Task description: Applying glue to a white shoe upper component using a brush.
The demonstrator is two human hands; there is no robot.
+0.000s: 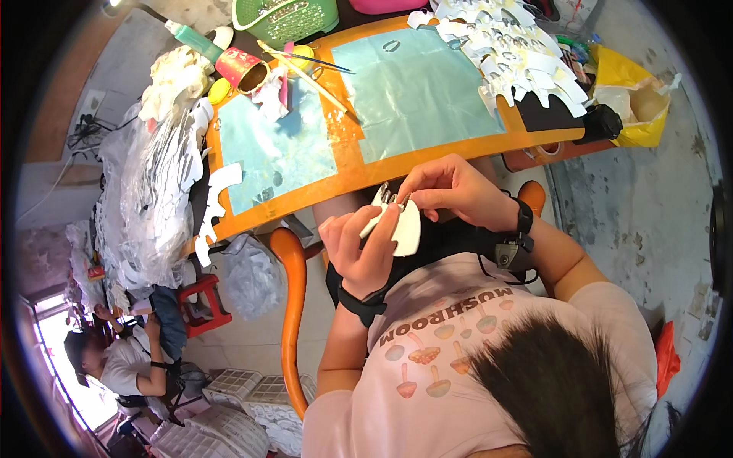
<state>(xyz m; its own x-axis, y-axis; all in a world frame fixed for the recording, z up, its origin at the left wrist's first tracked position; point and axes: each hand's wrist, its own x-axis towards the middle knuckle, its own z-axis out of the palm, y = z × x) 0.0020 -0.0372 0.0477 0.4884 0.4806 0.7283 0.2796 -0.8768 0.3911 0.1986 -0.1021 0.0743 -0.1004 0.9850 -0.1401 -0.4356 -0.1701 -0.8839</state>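
Table: orange-edged top [350,169] covered in part by two pale blue sheets [416,99], with bare concrete floor [618,198] off to its right.
Left hand [357,248]: closed around a flat white piece [411,231], thumb and fingers gripping it from its left side.
Right hand [458,191]: narrow, fingertips drawn together at the top edge of the white piece; whether they pinch anything I cannot tell, as they cover that spot.
White piece: above the lap, just off the table's near edge, with shiny metal bits [385,192] along its top.
Between the sheets: a long pale stick [330,97] lies slanting across the orange strip, its upper end among clutter.
Clutter at upper left: a red cup [243,67] tilted on its side, a green bottle [197,41] and a green basket [294,27] of small metal things.
Left edge: a white toothed strip [220,200] hanging over the rim, beside a plastic-wrapped heap [156,175].
Upper right: a pile of white pieces [527,65], and a yellow bag [657,95] beyond the corner.
Below: an orange chair arm [290,305] near the left forearm, a clear bag [252,278], a red stool [202,305].
Lower left: another person [126,362], seated well apart, near white crates [229,427].
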